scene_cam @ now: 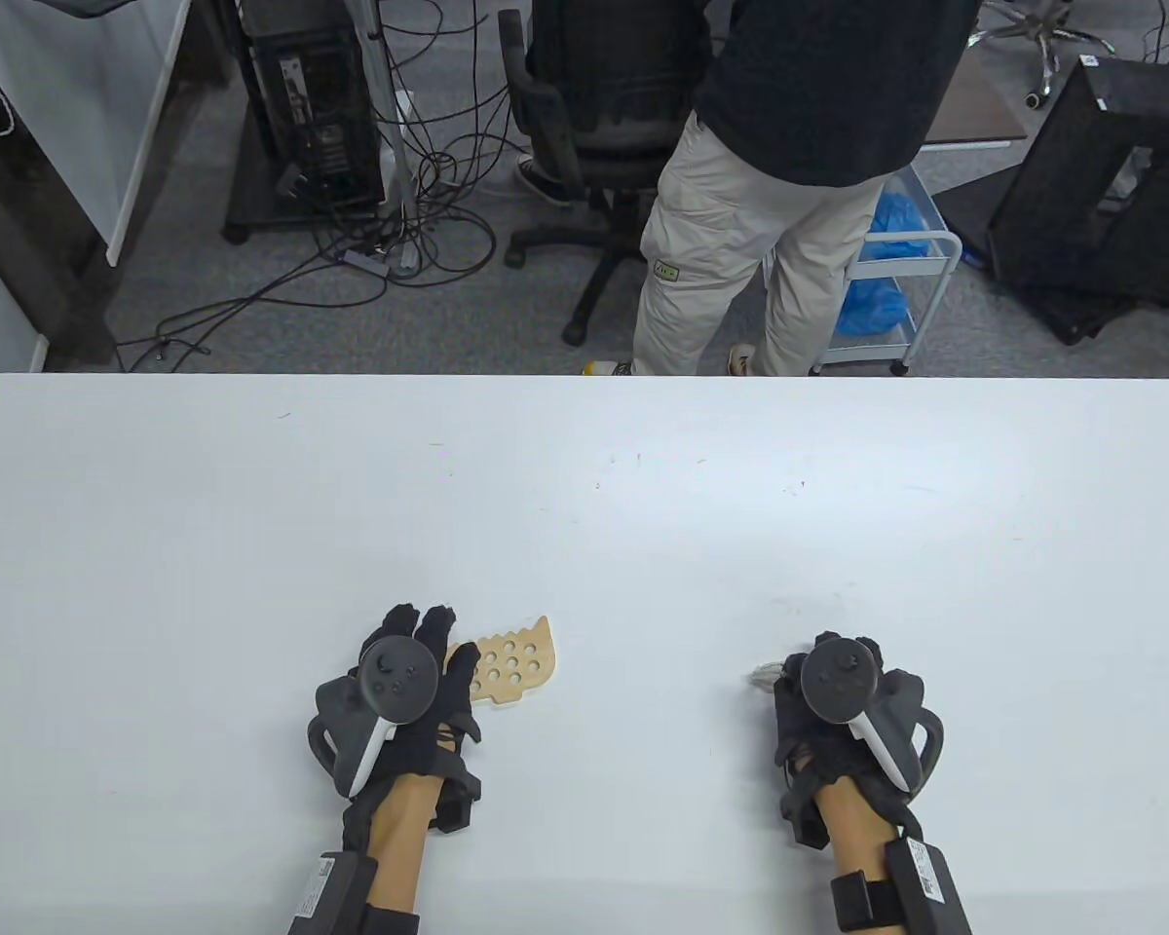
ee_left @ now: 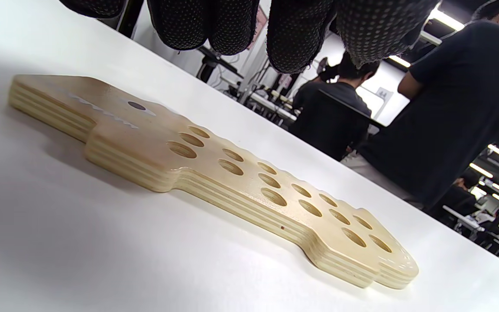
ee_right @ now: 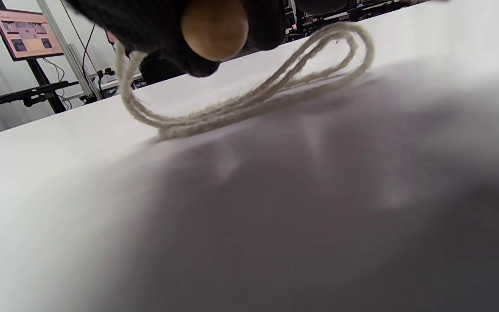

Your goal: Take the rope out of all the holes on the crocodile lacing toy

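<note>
The wooden crocodile [ee_left: 215, 173] lies flat on the white worktop [scene_cam: 584, 506], near the front edge and left of centre. Every hole that shows is bare; no rope runs through any of them, though in the table view the left hand covers the crocodile's near end. From the left wrist view the whole row of holes looks clear, so I judge the unlacing done or all but done.

The left hand [scene_cam: 404, 682] sits over the crocodile's head end, fingers [ee_left: 293, 39] hanging loosely above the wood. I cannot tell whether they touch it; they grip nothing, and seem placed to steady the board while the rope was drawn away.

The rope [ee_right: 249, 104] is well apart from the toy, off to the right. It lies in a slack doubled loop on the worktop, and one end rises into the right hand [scene_cam: 843, 687]. That hand is curled round the rope's end, with a round wooden bead [ee_right: 215, 28] peeking out between the gloved fingers, probably the rope's stopper. Holding it there keeps the freed rope clear of the board.

Beyond the worktop a person [scene_cam: 789, 146] stands by an office chair [scene_cam: 584, 117].
</note>
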